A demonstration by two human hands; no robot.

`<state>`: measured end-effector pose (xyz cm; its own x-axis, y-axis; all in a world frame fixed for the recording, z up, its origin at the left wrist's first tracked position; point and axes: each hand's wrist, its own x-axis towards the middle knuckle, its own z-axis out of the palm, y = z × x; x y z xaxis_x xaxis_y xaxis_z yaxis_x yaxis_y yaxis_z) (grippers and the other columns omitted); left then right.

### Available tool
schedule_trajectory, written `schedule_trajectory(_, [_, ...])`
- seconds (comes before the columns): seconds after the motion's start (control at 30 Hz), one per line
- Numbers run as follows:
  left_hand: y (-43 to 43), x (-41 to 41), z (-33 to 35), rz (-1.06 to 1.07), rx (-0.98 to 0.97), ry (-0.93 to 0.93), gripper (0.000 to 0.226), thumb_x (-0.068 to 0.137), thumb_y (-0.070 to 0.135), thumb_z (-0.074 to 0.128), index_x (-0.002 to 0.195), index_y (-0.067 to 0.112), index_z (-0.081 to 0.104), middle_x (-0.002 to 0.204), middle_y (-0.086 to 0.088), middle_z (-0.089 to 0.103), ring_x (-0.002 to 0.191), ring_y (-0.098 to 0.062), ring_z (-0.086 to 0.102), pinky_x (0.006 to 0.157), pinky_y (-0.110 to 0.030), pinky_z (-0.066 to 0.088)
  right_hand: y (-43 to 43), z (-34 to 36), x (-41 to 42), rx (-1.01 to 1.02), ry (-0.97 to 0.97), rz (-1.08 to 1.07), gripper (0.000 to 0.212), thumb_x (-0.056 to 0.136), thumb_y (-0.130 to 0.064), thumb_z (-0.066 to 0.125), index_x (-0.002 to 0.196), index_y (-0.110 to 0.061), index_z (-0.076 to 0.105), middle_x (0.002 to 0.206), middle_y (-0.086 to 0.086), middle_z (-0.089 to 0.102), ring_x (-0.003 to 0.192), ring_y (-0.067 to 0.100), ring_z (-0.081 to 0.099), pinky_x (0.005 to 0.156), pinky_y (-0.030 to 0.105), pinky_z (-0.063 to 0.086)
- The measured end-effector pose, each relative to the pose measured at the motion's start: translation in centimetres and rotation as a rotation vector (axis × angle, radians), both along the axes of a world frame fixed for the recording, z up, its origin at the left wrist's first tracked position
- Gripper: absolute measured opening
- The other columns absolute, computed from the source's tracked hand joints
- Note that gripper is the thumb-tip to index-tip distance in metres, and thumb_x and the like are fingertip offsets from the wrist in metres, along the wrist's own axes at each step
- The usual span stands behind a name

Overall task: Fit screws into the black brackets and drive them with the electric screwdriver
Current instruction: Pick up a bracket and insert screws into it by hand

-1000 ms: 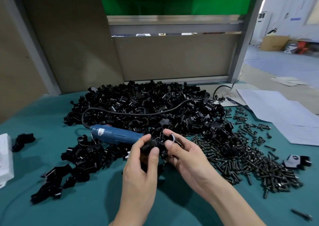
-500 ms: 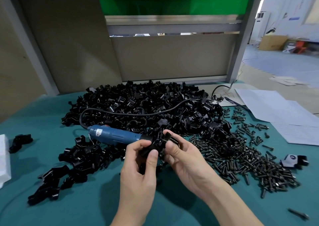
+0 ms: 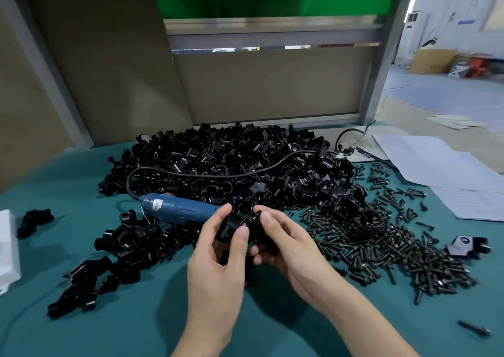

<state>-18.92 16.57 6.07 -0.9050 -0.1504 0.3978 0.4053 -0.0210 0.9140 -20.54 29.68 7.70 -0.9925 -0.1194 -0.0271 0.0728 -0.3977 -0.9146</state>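
2 hands hold 1 black bracket [image 3: 236, 224] above the teal table [image 3: 141, 329]. The left hand [image 3: 218, 258] pinches it steady; the right hand [image 3: 283, 239] curls fingertips against it, probably seating a screw. The blue electric screwdriver [image 3: 177, 209] lies just behind.

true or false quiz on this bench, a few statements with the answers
1. The left hand and right hand both hold one black bracket. True.
2. The right hand grips the blue screwdriver. False: the blue screwdriver lies unheld on the table, beside the bracket pile.
3. The loose screws lie to the right of the hands. True.
4. The table cover is red. False: it is teal.
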Motion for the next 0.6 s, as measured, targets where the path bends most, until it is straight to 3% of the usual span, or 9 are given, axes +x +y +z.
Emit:
schedule_trajectory(0.13, [0.17, 0.12, -0.08, -0.016, -0.059, 0.009, 0.031, 0.093, 0.043, 0.06, 0.121, 0.051, 0.053, 0.1, 0.023, 0.072, 0.088, 0.002, 0.07, 0.074, -0.006, 0.048, 0.0, 0.19, -0.12, -0.058, -0.033, 0.006, 0.048, 0.09, -0.042, 0.061, 0.115, -0.002, 0.067, 0.081, 0.002, 0.072, 0.062, 0.013, 0.061, 0.057, 0.024, 0.053])
schedule_trajectory(0.27, [0.12, -0.01, -0.44, -0.032, -0.126, -0.004, 0.028, 0.094, 0.046, 0.057, 0.119, 0.056, 0.051, 0.106, 0.026, 0.068, 0.092, -0.005, 0.071, 0.079, -0.014, 0.052, 0.04, 0.37, 0.09, -0.109, 0.0, 0.089, 0.048, 0.088, -0.027, 0.064, 0.125, 0.003, 0.064, 0.078, 0.001, 0.068, 0.066, 0.008, 0.062, 0.063, 0.02, 0.054])
schedule_trajectory(0.37, [0.0, -0.22, -0.64, -0.021, -0.129, 0.006, 0.028, 0.096, 0.043, 0.058, 0.121, 0.054, 0.053, 0.106, 0.013, 0.069, 0.087, -0.01, 0.071, 0.077, -0.015, 0.053, 0.15, 0.44, 0.12, -0.107, 0.018, 0.099, 0.05, 0.087, -0.026, 0.065, 0.129, 0.001, 0.062, 0.081, 0.003, 0.069, 0.066, 0.01, 0.063, 0.063, 0.021, 0.055])
schedule_trajectory(0.5, [-0.08, -0.39, -0.62, -0.077, -0.118, -0.018, 0.027, 0.096, 0.04, 0.062, 0.121, 0.05, 0.059, 0.106, 0.0, 0.065, 0.075, -0.016, 0.07, 0.076, -0.028, 0.057, 0.15, 0.27, 0.21, -0.043, 0.046, 0.078, 0.05, 0.093, -0.038, 0.06, 0.125, 0.0, 0.061, 0.081, 0.003, 0.069, 0.066, 0.012, 0.062, 0.06, 0.024, 0.055])
schedule_trajectory(0.6, [-0.25, -0.5, -0.73, -0.065, -0.143, -0.031, 0.028, 0.094, 0.045, 0.062, 0.12, 0.055, 0.059, 0.104, 0.001, 0.068, 0.083, -0.014, 0.071, 0.082, -0.028, 0.057, 0.23, 0.24, 0.29, -0.041, 0.062, 0.072, 0.042, 0.092, -0.037, 0.062, 0.12, -0.005, 0.066, 0.083, 0.003, 0.07, 0.067, 0.012, 0.063, 0.061, 0.024, 0.055])
